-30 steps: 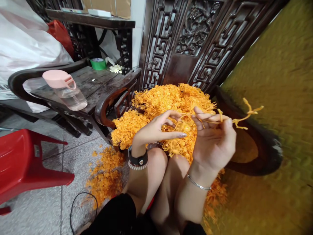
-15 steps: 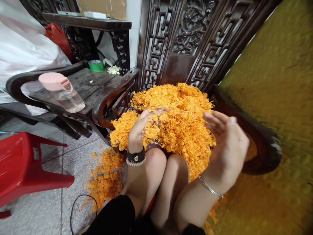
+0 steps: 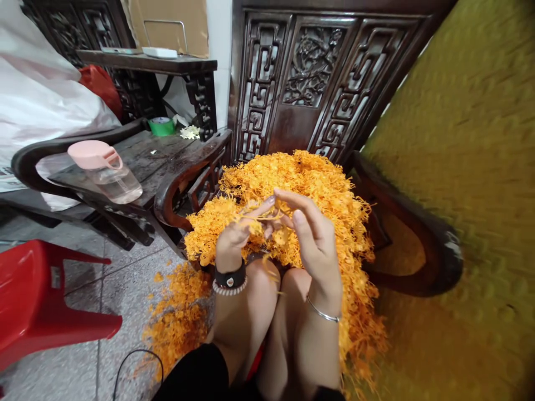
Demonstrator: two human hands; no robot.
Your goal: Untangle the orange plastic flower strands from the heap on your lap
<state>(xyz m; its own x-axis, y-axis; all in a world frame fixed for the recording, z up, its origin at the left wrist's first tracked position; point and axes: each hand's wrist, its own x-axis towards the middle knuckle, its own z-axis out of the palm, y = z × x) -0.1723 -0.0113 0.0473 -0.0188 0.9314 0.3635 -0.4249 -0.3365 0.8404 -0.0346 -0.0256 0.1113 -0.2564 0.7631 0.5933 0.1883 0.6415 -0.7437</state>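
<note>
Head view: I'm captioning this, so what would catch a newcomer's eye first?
The orange heap on the carved wooden chair stands out first. In front of it, the left hand holds thin orange strands, the right hand close beside it. A red stool stands at the picture's left edge.

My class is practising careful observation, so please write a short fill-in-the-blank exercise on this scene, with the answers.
1. The heaped strands near the left hand and the right hand are coloured ____.
2. The metal bangle circles the ____ wrist.
3. The bottle has a ____-coloured lid.
4. The plastic stool is coloured ____.

Missing words: orange; right; pink; red.
</note>
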